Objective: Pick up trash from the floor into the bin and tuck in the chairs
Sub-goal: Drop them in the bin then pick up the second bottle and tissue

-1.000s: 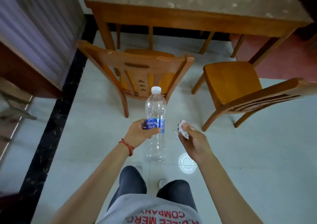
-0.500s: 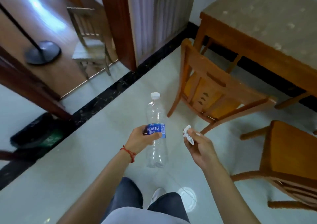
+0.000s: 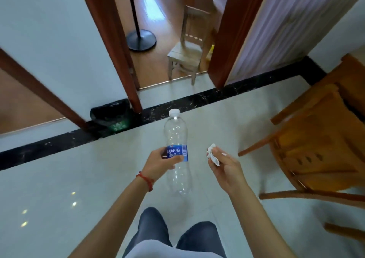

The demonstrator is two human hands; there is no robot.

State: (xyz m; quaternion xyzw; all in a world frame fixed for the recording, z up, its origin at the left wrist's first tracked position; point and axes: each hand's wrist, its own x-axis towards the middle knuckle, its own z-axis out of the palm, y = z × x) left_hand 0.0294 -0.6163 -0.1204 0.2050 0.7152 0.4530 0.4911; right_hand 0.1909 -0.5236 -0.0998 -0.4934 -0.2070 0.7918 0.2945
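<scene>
My left hand (image 3: pixel 158 163) grips an empty clear plastic bottle (image 3: pixel 176 137) with a white cap and a blue label, held upright at its middle. A crumpled white paper scrap (image 3: pixel 213 155) is pinched in the fingers of my right hand (image 3: pixel 227 168), a short way right of the bottle. A bin (image 3: pixel 110 117) lined with a black bag stands on the floor ahead to the left, against a door frame. A wooden chair (image 3: pixel 316 151) stands at the right edge, seat facing me.
A dark wooden door frame (image 3: pixel 110 46) and an open doorway lie ahead, with a small wooden chair (image 3: pixel 187 48) and a black lamp base (image 3: pixel 141 39) beyond. A black floor strip (image 3: pixel 217 97) crosses the pale tiles. My legs (image 3: pixel 171 236) show at the bottom.
The view has swung left: the table and left chair left the frame, the doorway and bin moved toward the centre. Both hands keep their hold on the bottle and the paper.
</scene>
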